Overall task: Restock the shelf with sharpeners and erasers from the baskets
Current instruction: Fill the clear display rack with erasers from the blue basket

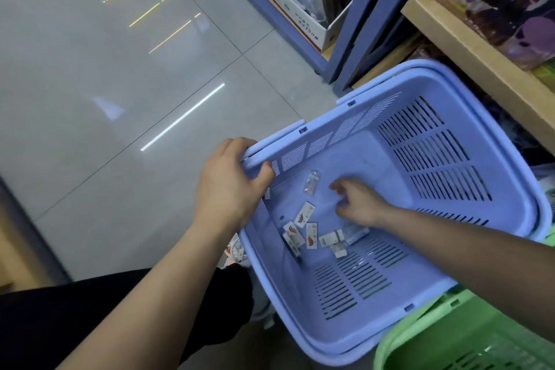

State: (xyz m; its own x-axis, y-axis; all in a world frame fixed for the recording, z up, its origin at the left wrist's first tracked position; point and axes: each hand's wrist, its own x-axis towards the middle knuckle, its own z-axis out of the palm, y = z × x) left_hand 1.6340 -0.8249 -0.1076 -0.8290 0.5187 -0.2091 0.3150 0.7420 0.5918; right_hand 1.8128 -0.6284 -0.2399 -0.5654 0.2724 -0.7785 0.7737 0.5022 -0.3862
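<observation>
left hand grips the rim of the blue basket, likely tipping it to pool packets beside the right hand, its fingers half-curled, hold unclear.

There's a lilac-blue basket, its walls slotted in fanned rows. Inside it lie small white packets printed orange-brown. Below it sits a light green basket, left of it glossy pale grey floor tiles, and above it a tan shelf edge and slate-blue upright.

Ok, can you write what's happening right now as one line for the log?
left hand: grips blue basket rim | right hand: inside basket among small packets, grasp unclear | green basket: beside, lower right
</observation>
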